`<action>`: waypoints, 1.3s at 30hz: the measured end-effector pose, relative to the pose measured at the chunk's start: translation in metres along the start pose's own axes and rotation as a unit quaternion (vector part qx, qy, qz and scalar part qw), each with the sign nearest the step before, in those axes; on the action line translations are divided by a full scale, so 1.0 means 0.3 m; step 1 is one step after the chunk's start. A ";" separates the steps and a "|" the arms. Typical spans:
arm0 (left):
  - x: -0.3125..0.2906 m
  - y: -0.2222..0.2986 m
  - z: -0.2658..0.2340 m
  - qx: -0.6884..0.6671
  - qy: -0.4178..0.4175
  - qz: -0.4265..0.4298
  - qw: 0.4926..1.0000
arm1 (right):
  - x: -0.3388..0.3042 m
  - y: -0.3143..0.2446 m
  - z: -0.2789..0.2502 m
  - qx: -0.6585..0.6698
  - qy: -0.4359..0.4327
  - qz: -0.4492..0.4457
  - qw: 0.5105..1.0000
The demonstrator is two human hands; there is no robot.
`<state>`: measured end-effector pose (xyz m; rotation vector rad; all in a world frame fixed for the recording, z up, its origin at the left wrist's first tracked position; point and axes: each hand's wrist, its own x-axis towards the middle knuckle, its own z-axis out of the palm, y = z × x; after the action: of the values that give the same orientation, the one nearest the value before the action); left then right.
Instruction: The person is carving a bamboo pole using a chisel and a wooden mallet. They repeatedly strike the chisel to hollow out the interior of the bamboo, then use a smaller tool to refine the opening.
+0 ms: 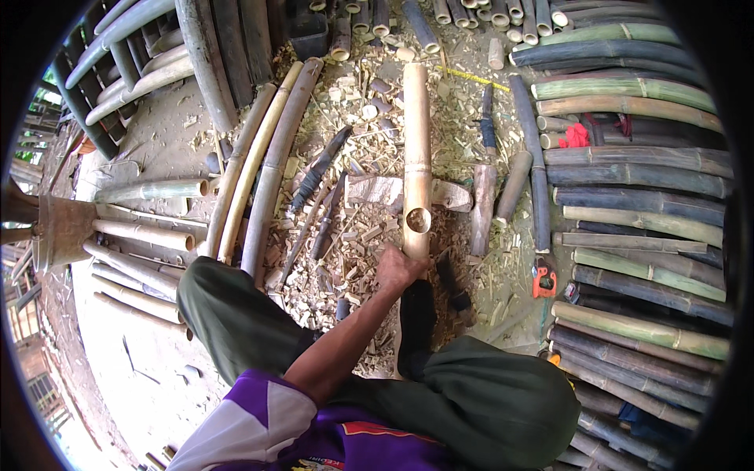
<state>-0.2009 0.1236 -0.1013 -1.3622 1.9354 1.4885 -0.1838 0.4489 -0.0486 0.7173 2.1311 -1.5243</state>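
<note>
My left hand [400,267] grips the near end of a pale, peeled bamboo pole [416,133]. Its fingers wrap round the end close to my body. Just beyond them a round hole [419,220] is cut into the pole's upper side. The pole points away from me and rests across a rough wooden block [377,191] among wood chips. A foot in black [416,322] stands right by the near end. My right hand does not show. Left of the pole lie two dark, long-handled tools, one with a wrapped grip [310,184].
Bamboo poles [644,165] are stacked along the right, some with cut ends facing left. A saw with an orange handle [543,279] lies near them. Three long poles [275,173] lean at the left. Further off is a yellow measuring tape [471,77]. Chips [361,243] cover the ground.
</note>
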 end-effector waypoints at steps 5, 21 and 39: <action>0.028 -0.017 0.010 0.014 0.002 0.044 0.999 | -0.082 -0.005 0.017 0.005 0.016 -0.012 1.000; 0.115 -0.158 0.039 -0.392 -0.213 0.125 0.886 | -0.286 0.068 0.032 0.009 0.071 0.005 0.997; 0.101 -0.176 0.050 -0.457 -0.237 0.144 0.845 | 0.079 -0.007 0.142 -0.086 -0.060 -0.007 0.994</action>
<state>-0.1752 0.1231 -0.1586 -0.8172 1.1385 2.7845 -0.2018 0.4118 -0.0747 0.5384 2.1481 -1.3353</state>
